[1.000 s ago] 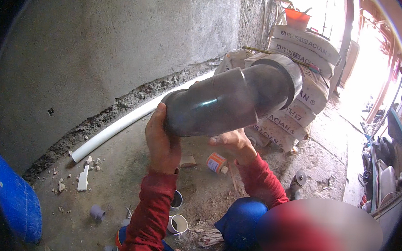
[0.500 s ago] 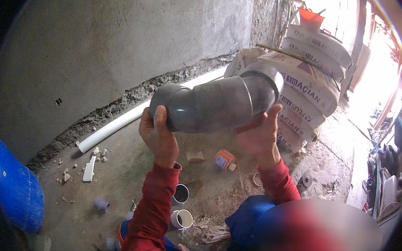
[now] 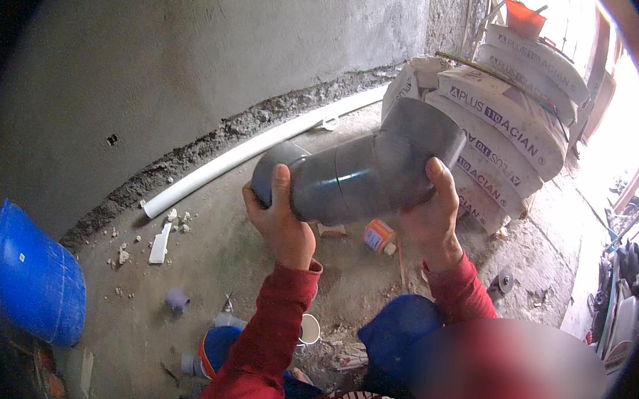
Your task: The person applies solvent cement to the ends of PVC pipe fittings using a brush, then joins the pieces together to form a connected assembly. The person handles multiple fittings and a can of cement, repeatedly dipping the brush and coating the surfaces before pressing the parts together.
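Observation:
A grey plastic pipe fitting assembly is held up in front of me, with a bent elbow end on the left and a wider, upturned end on the right. My left hand grips the left elbow, its thumb lying along the near side. Around the right end is my right hand, thumb up on the near side and the other fingers partly hidden beneath. Below the assembly, an orange-labelled container lies tipped on the floor beside a small brown block.
A white pipe runs along the wall base. Stacked bags stand at the far right, topped by an orange container. A blue plastic drum is at left, near rubble and a white strip. A small purple fitting lies closer in.
The pipe assembly has turned in my hands, its right end now pointing more upward. Both hands keep their hold. The surroundings have shifted right in the picture.

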A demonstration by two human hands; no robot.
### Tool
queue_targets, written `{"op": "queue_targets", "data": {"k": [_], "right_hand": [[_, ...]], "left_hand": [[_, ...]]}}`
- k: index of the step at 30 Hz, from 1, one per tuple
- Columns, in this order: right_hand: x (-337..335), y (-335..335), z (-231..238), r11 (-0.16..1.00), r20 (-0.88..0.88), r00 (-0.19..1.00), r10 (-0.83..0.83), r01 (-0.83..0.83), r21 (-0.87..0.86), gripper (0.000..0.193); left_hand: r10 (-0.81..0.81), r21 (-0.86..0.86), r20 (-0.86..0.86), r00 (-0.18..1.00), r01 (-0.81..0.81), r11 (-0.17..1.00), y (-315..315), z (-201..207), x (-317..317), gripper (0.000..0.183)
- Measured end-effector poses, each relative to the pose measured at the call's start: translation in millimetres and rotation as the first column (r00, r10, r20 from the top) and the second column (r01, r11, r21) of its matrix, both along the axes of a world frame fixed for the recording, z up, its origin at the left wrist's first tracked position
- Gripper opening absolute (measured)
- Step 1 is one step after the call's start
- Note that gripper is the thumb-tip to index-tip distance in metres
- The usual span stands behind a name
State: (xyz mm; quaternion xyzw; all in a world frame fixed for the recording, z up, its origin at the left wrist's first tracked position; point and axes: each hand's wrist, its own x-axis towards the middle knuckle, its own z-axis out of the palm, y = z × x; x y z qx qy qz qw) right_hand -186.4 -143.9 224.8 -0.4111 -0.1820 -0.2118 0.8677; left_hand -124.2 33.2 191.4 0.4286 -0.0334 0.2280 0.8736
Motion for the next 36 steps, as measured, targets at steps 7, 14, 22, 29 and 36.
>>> {"op": "queue_targets", "data": {"k": [7,14,22,29,36], "right_hand": [[1,44,2,0.813,0.091,0.849,-0.521,0.526,-0.25,0.058],[-2,61,-9,0.832,0.036,0.847,-0.531,0.529,-0.164,0.041],[36,33,-13,0.815,0.067,0.868,-0.491,0.485,-0.317,0.045],[97,16,-28,0.978,-0.394,0.912,-0.112,0.031,-0.207,0.039],[198,20,-97,0.832,-0.565,0.751,-0.341,-0.04,-0.554,0.07]], "left_hand": [[0.051,-0.134,0.064,0.997,-0.042,0.99,8,22,-11,0.042],[0.12,-0.151,0.085,0.989,-0.107,0.983,23,27,-25,0.037],[-0.042,0.017,-0.037,0.998,0.043,0.999,11,-38,22,0.048],[-0.423,0.046,-0.346,0.838,0.465,0.884,34,-97,70,0.059],[-0.224,0.523,-0.528,0.819,0.522,0.674,84,-172,114,0.062]]}}
